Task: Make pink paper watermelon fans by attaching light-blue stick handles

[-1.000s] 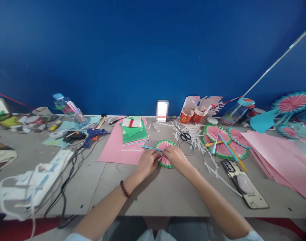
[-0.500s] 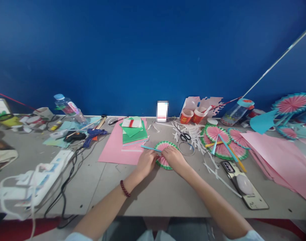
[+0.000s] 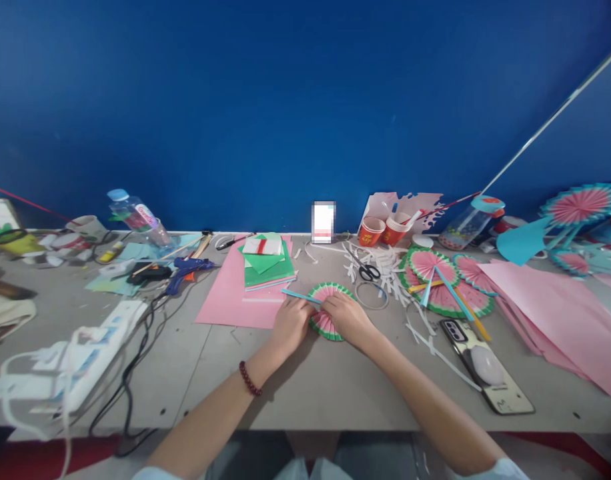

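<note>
Paper rosette (image 3: 327, 327): shifted slightly towards the near edge of the grey table (image 3: 330, 387) since the earlier frame, with the right hand (image 3: 346, 317) carried along; it is laid at the middle of the table, its pink folds and green rim partly covered by the fingers
Right hand: placed across the rosette from the right, fingers bent and kept close together over its centre; whether it is gripped or only pressed cannot be told
Left hand (image 3: 291, 323): set at the rosette's left edge, fingers bent narrow beside the blue strip (image 3: 298, 294); whether anything is pinched cannot be told, as the fingertips are hidden
Blue strip: slanted above the left hand, its right end hidden by the right fingers
Bracelet (image 3: 249, 379): worn on the left wrist, dark red beads
Pink sheet (image 3: 220, 300): laid left of the rosette, green papers (image 3: 270, 277) stacked on it
Scissors (image 3: 369, 272): dark handles, left among white paper scraps (image 3: 395, 270), near a pale ring (image 3: 371, 295)
Watermelon-coloured fans (image 3: 470, 293): overlapped to the right of the scraps
Phone (image 3: 515, 393): laid at the right, a white rounded object (image 3: 487, 365) rested on it
Glue gun (image 3: 185, 270): laid at the left, blue, beyond the power strip (image 3: 93, 360)
</note>
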`<state>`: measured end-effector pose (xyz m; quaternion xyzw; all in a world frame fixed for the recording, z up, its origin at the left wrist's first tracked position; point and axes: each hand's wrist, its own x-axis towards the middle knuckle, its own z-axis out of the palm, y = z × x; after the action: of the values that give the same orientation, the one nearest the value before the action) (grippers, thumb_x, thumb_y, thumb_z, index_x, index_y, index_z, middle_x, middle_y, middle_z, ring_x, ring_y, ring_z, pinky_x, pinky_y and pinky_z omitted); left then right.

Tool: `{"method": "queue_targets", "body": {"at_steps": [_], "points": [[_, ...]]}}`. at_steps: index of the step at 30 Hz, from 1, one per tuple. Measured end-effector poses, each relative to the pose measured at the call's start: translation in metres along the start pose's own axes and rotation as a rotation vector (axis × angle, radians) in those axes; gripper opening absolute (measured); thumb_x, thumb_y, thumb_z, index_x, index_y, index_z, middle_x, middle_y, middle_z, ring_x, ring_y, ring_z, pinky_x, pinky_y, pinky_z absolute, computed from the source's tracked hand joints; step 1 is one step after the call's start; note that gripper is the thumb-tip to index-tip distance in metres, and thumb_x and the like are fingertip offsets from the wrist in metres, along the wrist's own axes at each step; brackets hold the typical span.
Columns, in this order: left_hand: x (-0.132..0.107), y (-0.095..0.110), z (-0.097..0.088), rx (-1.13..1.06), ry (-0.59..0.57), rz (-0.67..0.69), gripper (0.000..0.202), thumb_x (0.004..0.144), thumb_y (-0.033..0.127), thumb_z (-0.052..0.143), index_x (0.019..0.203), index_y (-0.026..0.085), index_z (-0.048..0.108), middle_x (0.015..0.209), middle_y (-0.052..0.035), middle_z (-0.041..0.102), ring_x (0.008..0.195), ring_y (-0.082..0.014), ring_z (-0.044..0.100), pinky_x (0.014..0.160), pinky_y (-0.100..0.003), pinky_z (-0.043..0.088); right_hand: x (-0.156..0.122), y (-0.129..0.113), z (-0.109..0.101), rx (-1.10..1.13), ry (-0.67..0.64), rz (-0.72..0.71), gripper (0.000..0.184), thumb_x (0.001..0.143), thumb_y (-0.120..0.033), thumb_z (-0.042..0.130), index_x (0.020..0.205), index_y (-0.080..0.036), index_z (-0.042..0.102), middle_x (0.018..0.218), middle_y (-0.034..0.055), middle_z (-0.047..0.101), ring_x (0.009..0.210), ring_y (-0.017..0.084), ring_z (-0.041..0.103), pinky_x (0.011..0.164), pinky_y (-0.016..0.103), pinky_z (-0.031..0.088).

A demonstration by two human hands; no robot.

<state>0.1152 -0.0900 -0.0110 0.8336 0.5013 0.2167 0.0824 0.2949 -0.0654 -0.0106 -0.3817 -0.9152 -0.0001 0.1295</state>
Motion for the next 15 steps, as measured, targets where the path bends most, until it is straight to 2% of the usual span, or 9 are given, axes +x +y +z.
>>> {"method": "queue_targets", "body": {"at_steps": [5, 15], "points": [[0.000, 0.000, 0.004, -0.039, 0.010, 0.005, 0.020, 0.088, 0.016, 0.047, 0.085, 0.019, 0.067, 0.085, -0.0062, 0.064, 0.084, -0.0196, 0.057, 0.075, -0.032, 0.042, 0.001, 0.000, 0.004, 0.026, 0.032, 0.005, 0.016, 0.090, -0.021, 0.051, 0.082, -0.016, 0.064, 0.083, 0.0064, 0.064, 0.086, 0.018, 0.056, 0.082, 0.030, 0.042], [0.001, -0.003, 0.005, -0.127, 0.000, 0.014, 0.022, 0.086, 0.013, 0.046, 0.085, 0.020, 0.067, 0.085, -0.0036, 0.064, 0.081, -0.0168, 0.057, 0.073, -0.027, 0.043, 0.000, -0.004, 0.010, 0.034, 0.017, 0.027, 0.016, 0.088, -0.016, 0.050, 0.080, -0.015, 0.064, 0.080, 0.0062, 0.065, 0.085, 0.019, 0.056, 0.079, 0.030, 0.042]]}}
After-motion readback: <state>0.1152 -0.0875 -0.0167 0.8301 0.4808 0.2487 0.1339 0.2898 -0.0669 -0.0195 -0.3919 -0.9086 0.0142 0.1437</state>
